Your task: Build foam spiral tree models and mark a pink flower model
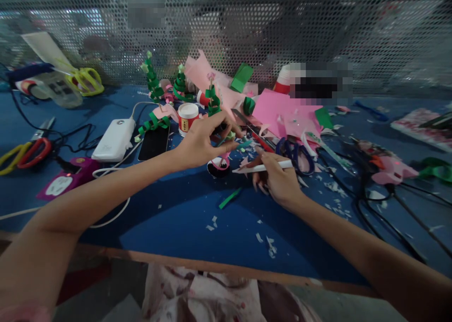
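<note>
Near edge first: small white paper scraps (271, 247) are lying on the blue tabletop (169, 228). Past them a loose green strip (229, 198) is lying flat, just in front of the hands.

Right hand (278, 178) is gripping a white pen-shaped tool (263, 167), fingers closed around it, slim tip pointing left. A round black-and-white base (217, 172) is sitting just left of the tip, with a pink paper curl (226, 162) standing on it.

Left hand (205, 140) is arching over the base, thumb and fingers bent. Teal-green strip (244, 144) is showing at the thumb tip, sticking out rightward, toward the right hand. Can't tell whether the pinch is fully closed; the fingers are hiding part of it.

Handling, my take: worth keeping the strip's free end steady and flat, tool tip low and clear of the pink curl, right wrist resting on the table for control. Light pressure only, as thin paper is likely creasing easily. Stray scraps are probably sticking to anything tacky.

Farther out: dark-blue-handled scissors (306, 158) are lying just beyond the right hand, a white-lidded pot (188, 114) beyond the left. Green paper tree (151, 79) and pink sheets (270, 109) are filling the back, before a perforated metal screen (226, 25).
</note>
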A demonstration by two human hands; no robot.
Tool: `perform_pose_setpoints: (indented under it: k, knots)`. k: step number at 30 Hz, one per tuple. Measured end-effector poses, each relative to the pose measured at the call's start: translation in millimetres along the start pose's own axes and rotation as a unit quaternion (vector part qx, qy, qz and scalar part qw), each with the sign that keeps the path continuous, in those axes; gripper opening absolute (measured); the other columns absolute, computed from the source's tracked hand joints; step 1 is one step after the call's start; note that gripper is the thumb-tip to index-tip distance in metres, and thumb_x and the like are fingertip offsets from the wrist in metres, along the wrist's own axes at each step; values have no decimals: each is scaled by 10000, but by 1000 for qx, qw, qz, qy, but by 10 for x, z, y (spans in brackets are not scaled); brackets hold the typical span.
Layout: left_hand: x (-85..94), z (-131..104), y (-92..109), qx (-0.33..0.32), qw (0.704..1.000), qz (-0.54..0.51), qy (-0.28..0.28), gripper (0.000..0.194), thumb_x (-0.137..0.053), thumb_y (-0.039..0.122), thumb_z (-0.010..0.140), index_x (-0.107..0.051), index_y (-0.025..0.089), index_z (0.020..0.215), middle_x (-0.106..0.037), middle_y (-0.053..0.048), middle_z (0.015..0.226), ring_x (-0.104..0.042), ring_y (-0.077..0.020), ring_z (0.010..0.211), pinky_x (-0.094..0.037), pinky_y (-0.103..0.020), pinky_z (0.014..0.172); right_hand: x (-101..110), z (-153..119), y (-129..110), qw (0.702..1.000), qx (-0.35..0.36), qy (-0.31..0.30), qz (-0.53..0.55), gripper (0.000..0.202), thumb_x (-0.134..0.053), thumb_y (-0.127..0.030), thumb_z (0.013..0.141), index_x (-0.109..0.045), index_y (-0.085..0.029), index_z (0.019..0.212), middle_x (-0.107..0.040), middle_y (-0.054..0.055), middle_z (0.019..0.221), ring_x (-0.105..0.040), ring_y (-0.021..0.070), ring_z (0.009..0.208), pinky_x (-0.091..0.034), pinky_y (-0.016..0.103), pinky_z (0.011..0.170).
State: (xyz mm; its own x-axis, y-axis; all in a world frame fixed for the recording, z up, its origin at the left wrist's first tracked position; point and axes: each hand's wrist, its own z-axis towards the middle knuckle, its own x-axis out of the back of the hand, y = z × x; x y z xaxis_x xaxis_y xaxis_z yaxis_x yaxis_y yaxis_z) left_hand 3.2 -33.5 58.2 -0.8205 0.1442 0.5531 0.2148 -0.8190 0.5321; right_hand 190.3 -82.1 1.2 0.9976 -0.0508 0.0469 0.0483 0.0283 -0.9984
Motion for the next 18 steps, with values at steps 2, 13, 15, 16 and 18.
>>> perform_pose_setpoints:
  k: [2, 13, 15, 16, 18]
  knots:
    - [0, -1, -1, -4, 1000, 0, 1, 280, -635, 235, 743, -373, 187, 654, -673, -63, 838, -640, -154, 782, -500, -285, 650, 2, 0, 3, 1000, 7, 7, 1, 391, -558, -547, 749, -595, -194, 585, -521, -23, 388, -414, 79, 285, -266, 209, 274]
    - [26, 12, 2, 28, 999, -44, -11, 347, -666, 296, 723, -342, 189, 655, -675, -74, 849, -650, -187, 853, -532, -299, 669, -7, 4, -4, 1000, -3, 0, 10, 395, -573, -549, 731, -585, -193, 559, -504, -19, 360, -414, 90, 279, -289, 225, 277]
    - [35, 20, 10, 39, 996, -75, -13, 354, -665, 297, 722, -331, 195, 666, -669, -72, 864, -652, -205, 887, -548, -312, 670, 2, 0, -17, 1000, 10, 22, 17, 387, -568, -551, 735, -599, -198, 578, -518, -13, 372, -428, 95, 289, -296, 228, 283]
    - [39, 23, 16, 43, 995, -94, -15, 352, -658, 297, 728, -324, 198, 672, -665, -70, 870, -652, -211, 905, -556, -318, 672, 8, -1, -24, 999, 18, 42, 22, 375, -569, -545, 738, -605, -203, 588, -528, -10, 386, -437, 96, 298, -299, 228, 286]
    - [43, 29, 28, 44, 990, -128, -24, 342, -637, 292, 747, -313, 202, 681, -654, -62, 875, -646, -219, 946, -571, -329, 691, 21, -2, -33, 996, 29, 76, 29, 359, -564, -535, 747, -606, -213, 593, -531, -8, 395, -427, 92, 295, -283, 226, 279]
